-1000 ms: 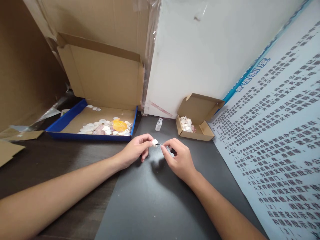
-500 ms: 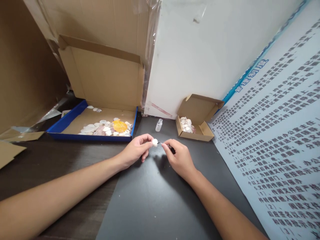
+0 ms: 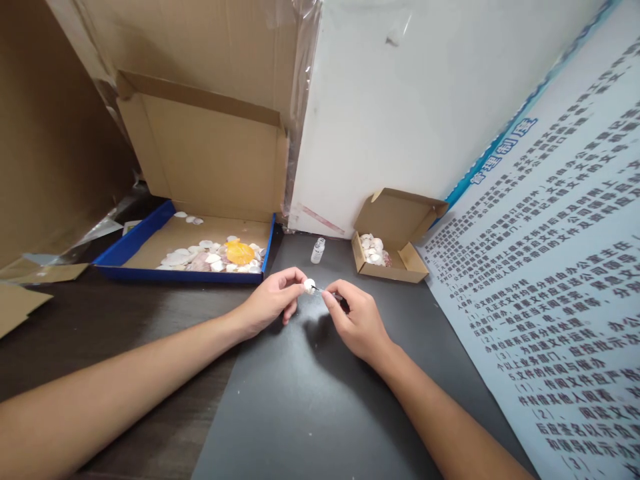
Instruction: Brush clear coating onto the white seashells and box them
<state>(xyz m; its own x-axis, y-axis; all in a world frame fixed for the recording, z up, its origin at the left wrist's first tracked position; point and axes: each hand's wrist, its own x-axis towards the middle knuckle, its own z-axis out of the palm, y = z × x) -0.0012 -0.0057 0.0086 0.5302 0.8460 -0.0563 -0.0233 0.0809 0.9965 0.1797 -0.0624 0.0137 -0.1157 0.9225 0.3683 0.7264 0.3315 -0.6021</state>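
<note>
My left hand (image 3: 274, 297) pinches a small white seashell (image 3: 309, 286) between thumb and fingers, holding it above the dark mat. Closed around a thin brush (image 3: 319, 289) with a dark tip, my right hand (image 3: 359, 319) comes from the other side. The brush tip lies against the face of the shell, as far as I can see. Behind both hands stands a small clear bottle (image 3: 318, 251) with a label, upright and without a cap.
At the back left, an open blue-edged box (image 3: 185, 273) holds several pale shells and an orange shell (image 3: 240, 252). A small open cardboard box (image 3: 393, 272) with white shells (image 3: 374, 249) stands at the back right. A printed board (image 3: 550, 253) borders the right side.
The brush tip has moved left, from the shell's right edge onto its face, and the brush is turned differently in my right hand. My left hand has barely shifted.
</note>
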